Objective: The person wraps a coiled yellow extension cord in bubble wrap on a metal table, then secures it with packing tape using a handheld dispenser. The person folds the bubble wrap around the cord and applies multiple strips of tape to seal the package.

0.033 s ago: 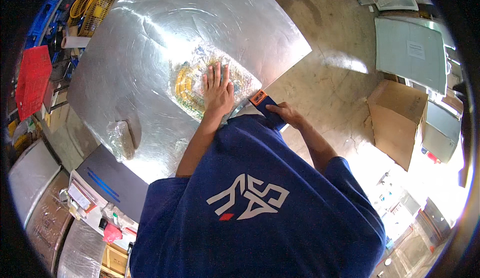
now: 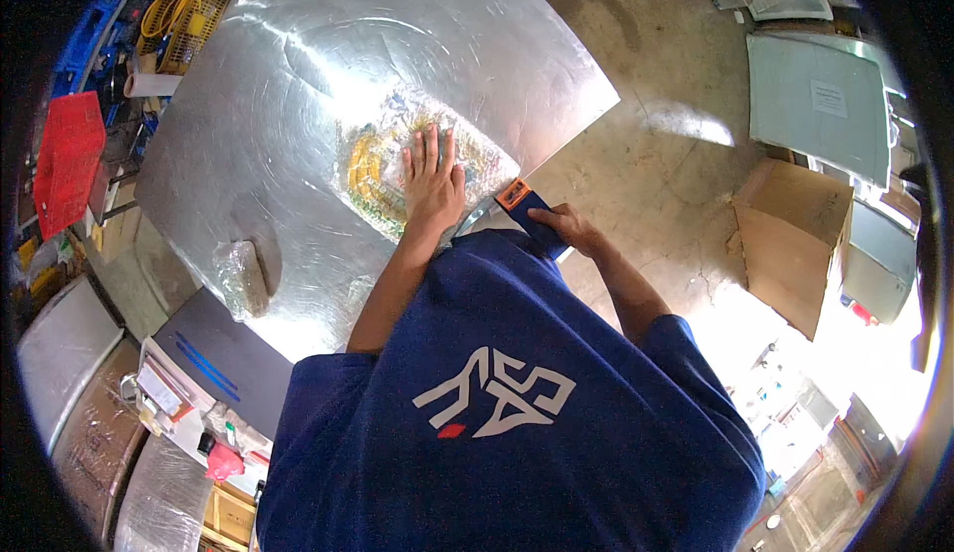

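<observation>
My left hand lies flat with its fingers spread on a package wrapped in clear plastic. Yellow and green patches show through the shiny wrap. The package rests on a metal-topped table, near the edge closest to me. In my right hand is a dark blue, flat handheld object with an orange end, whose exact kind I cannot make out. Its orange end is beside the package's right corner. Farther left on the table sits a smaller plastic-wrapped bundle.
Left of the table are a yellow basket with a yellow cable, a white roll and a red panel. A dark board adjoins the table's lower left. On the right stand a cardboard box and pale wrapped panels.
</observation>
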Motion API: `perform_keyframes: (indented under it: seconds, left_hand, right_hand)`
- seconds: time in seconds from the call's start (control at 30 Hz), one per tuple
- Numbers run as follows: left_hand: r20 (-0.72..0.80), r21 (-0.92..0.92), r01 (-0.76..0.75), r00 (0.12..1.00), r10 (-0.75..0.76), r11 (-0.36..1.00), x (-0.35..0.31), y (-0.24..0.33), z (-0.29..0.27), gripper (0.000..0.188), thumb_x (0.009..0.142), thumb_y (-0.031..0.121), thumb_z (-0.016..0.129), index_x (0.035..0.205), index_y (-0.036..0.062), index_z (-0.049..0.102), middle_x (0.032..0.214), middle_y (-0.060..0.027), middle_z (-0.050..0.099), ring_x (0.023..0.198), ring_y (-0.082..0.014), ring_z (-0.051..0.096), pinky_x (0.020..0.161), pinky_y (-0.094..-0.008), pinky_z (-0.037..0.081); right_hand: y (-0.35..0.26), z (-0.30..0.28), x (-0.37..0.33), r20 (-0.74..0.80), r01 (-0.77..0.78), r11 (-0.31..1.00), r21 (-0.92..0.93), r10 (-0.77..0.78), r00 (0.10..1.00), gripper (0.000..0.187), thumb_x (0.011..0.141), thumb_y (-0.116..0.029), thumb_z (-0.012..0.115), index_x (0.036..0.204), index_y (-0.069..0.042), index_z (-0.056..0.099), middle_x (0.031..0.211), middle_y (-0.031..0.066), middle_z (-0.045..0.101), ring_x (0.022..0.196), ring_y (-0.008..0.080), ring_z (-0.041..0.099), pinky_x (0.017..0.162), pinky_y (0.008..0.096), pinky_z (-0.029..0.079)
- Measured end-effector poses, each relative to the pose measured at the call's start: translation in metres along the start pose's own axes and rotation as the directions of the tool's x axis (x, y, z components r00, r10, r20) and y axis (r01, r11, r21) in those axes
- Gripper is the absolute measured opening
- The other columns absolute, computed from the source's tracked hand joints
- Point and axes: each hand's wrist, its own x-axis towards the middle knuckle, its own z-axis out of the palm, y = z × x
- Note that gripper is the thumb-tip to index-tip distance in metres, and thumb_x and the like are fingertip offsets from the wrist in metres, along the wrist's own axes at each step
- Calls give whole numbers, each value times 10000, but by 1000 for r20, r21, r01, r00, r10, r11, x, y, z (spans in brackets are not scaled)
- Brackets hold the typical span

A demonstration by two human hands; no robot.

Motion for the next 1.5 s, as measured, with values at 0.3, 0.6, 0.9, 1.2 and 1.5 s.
perform_keyframes:
  seconds: [0.3,0.6,0.9,1.2,1.5]
  left_hand:
    - [-33,-12,-179,983,178,984,-23,47,12,952,821,326,749,1608,88,268,1643,-256,245,1522,-462,229,1226,-623,166]
    - [-121,85,-75,989,85,994,-7,54,18,1087,685,347,903,1587,221,311,1611,-183,282,1498,-408,285,1183,-581,277]
    - [-179,134,30,984,-5,991,10,60,-12,973,736,345,862,1563,244,360,1484,-164,399,1414,-386,384,1127,-559,345]
    - [-361,41,-82,928,91,996,22,71,-140,857,750,264,815,1482,37,433,1316,-136,589,1287,-345,549,1063,-475,445]
    - [-528,-117,-133,848,52,984,43,78,-135,502,845,120,692,1332,71,581,1252,-120,687,1144,-285,673,947,-413,541]
  right_hand:
    - [-29,-20,-35,-29,38,998,-49,-40,999,693,895,-625,677,880,64,742,738,93,670,685,173,622,631,374,493]
    - [-61,-31,-54,-33,108,974,-201,-117,993,748,937,-642,616,907,95,740,746,106,695,653,169,637,628,348,511]
    - [-105,-52,-82,8,208,964,-163,-210,978,701,953,-623,613,929,65,748,742,83,691,646,144,636,612,313,497]
    - [-189,-55,-153,-22,318,916,-244,-333,943,639,990,-570,582,931,49,729,717,90,655,671,166,607,634,353,479]
    - [-216,-52,-174,-113,319,868,-382,-386,916,645,989,-566,573,946,62,714,745,164,686,695,219,661,685,392,520]
